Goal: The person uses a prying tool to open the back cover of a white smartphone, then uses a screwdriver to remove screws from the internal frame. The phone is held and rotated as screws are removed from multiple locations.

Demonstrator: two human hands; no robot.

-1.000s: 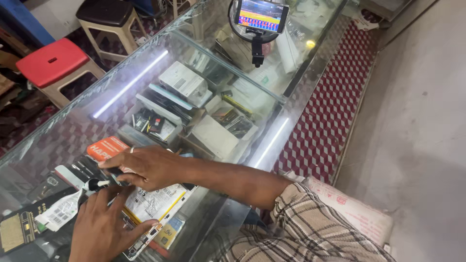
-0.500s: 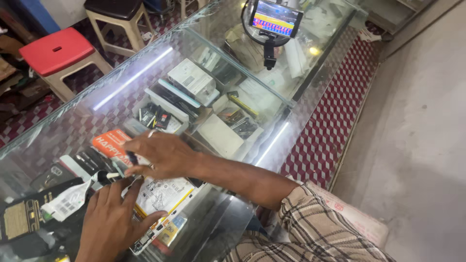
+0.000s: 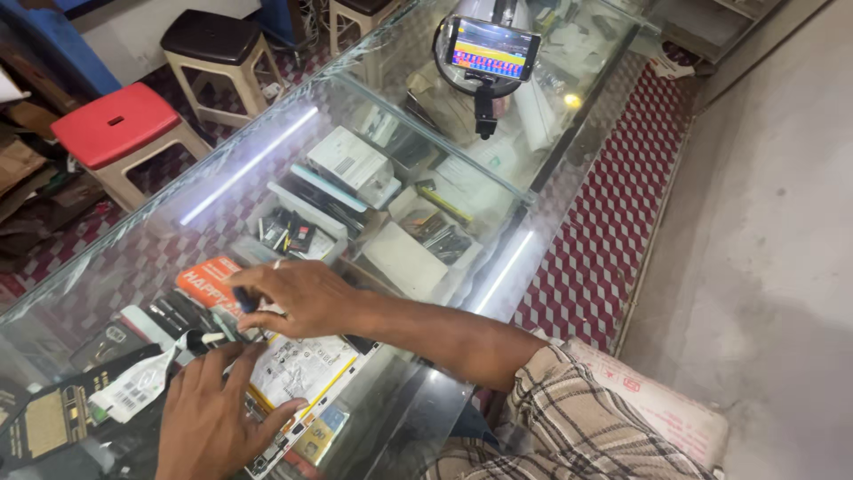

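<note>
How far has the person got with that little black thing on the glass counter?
Done: the white packet lies opened beside the work. In hand: the right hand pinches a small black tool, while the left hand steadies the part on the glass counter. Left: the printed sheet and small pieces are not cleared.

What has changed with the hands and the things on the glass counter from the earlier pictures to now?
Little changed. The right hand stays over the phone, pinching a small dark tool; the left hand still steadies it. Only the camera view drifted, so the red stool and mounted phone show more fully.
</note>
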